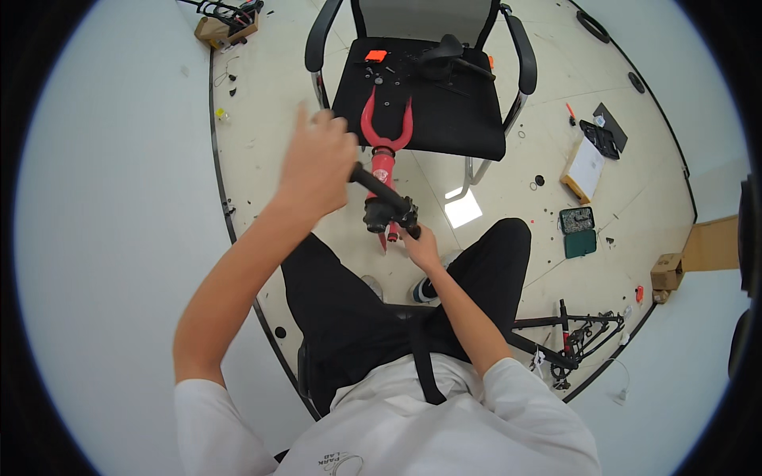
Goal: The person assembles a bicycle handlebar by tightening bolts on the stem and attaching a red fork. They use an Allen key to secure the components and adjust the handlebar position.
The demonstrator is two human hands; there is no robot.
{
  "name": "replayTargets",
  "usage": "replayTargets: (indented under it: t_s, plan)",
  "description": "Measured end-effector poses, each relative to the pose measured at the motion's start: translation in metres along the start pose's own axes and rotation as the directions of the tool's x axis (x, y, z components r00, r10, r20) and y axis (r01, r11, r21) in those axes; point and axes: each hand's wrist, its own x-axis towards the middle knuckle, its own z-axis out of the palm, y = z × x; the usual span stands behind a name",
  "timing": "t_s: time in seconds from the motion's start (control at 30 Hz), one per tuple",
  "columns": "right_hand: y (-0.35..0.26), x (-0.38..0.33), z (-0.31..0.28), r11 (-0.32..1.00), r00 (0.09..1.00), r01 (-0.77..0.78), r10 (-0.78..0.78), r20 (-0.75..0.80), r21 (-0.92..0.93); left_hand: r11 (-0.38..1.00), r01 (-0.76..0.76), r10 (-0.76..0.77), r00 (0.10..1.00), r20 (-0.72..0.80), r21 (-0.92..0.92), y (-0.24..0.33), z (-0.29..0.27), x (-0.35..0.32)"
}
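A red bicycle fork (382,163) lies with its two prongs on the black seat of the chair and its steerer end toward me. A black handlebar (382,192) with a dark clamp sits at that near end, slanting down to the right. My right hand (422,247) is closed round the bar's lower right end. At the upper left end is my left hand (319,163), right against the bar. Its fingers are smeared by motion, one sticking up, so I cannot see whether it grips.
On the black chair (476,131) lie a bicycle saddle (446,51), an orange piece (375,56) and small parts. Right on the floor are a green case (578,232), a box with a white top (584,168) and a black bicycle frame (565,341). Behind left stands a cardboard box (226,28).
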Motion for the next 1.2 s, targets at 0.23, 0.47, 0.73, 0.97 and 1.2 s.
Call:
replayTargets:
  t_s: [0.23, 0.47, 0.73, 0.97, 1.2]
  plan:
    - [0.008, 0.008, 0.009, 0.996, 0.994, -0.074, 0.078, 0.077, -0.046, 0.999, -0.046, 0.053, 0.933, 0.356, -0.030, 0.023, 0.037, 0.008]
    - [-0.083, -0.003, -0.064, 0.732, 0.863, 0.123, -0.413, -0.293, -0.670, 0.831, 0.494, -0.403, 0.852, 0.335, -0.257, 0.013, 0.097, -0.057]
    - [-0.166, 0.047, -0.077, 0.847, 0.960, 0.147, 0.003, -0.281, 0.511, 0.379, 0.746, -0.413, 0.666, 0.621, -0.547, 0.169, 0.158, -0.106]
    - [-0.166, 0.020, 0.083, 0.674, 0.738, 0.645, -0.428, 0.521, -0.360, 0.202, 0.155, 0.517, 0.822, 0.240, -0.967, 0.232, 0.111, -0.101]
    - [-0.068, -0.002, 0.052, 0.455, 0.660, 0.708, -0.152, 0.736, -0.540, 0.361, 0.278, 0.576, 0.684, 0.447, -0.890, 0.097, -0.035, -0.061]
